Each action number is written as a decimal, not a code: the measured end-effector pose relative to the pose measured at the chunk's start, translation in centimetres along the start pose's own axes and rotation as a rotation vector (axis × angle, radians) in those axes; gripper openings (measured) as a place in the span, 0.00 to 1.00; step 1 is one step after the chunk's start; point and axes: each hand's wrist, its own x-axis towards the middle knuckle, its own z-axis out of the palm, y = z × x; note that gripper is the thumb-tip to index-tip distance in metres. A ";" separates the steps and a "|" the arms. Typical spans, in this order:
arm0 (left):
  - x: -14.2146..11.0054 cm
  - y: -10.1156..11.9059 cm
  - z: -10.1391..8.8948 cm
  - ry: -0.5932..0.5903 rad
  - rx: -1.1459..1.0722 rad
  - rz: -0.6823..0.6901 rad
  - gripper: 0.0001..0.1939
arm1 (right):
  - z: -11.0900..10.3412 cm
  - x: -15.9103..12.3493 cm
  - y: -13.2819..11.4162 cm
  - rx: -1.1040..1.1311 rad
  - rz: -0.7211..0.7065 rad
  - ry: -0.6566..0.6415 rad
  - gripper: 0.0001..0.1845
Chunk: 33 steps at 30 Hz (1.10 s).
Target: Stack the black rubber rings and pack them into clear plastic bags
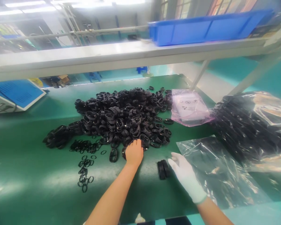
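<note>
A large heap of coiled black cables (117, 115) spreads over the green table. At its front edge my bare left hand (134, 153) has its fingers curled down on a coiled cable (124, 153), most of which the hand hides. My right hand (181, 165), in a white glove, is open, its thumb and fingers apart with nothing between them. Just left of that thumb, a small bundle of coiled cables (163, 169) stands on the table, apart from the heap. One single coil (113, 155) lies left of my left hand.
Small black rings (84, 172) lie scattered at the left. A clear plastic bag (208, 156) lies flat on the right, beside a large bag of black items (248, 125). Behind are a pinkish bag (189, 107), a shelf (84, 57) with a blue bin (201, 31), and a blue-topped box (21, 93).
</note>
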 end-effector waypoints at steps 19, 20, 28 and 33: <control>-6.5 -0.1 -3.9 -0.372 -0.965 -0.021 0.10 | 3.2 -1.4 -4.7 1.058 0.035 -0.731 0.34; -6.4 -0.4 -4.1 -0.305 -0.970 -0.013 0.13 | 2.9 -1.7 -5.0 1.064 0.029 -0.787 0.32; -6.7 -0.2 -3.0 -0.060 -0.677 0.214 0.20 | 2.9 -3.6 -6.0 0.875 0.049 -0.900 0.27; -7.4 -0.3 -2.1 -0.019 -0.783 0.172 0.19 | 3.5 -3.9 -5.3 0.922 0.072 -0.897 0.27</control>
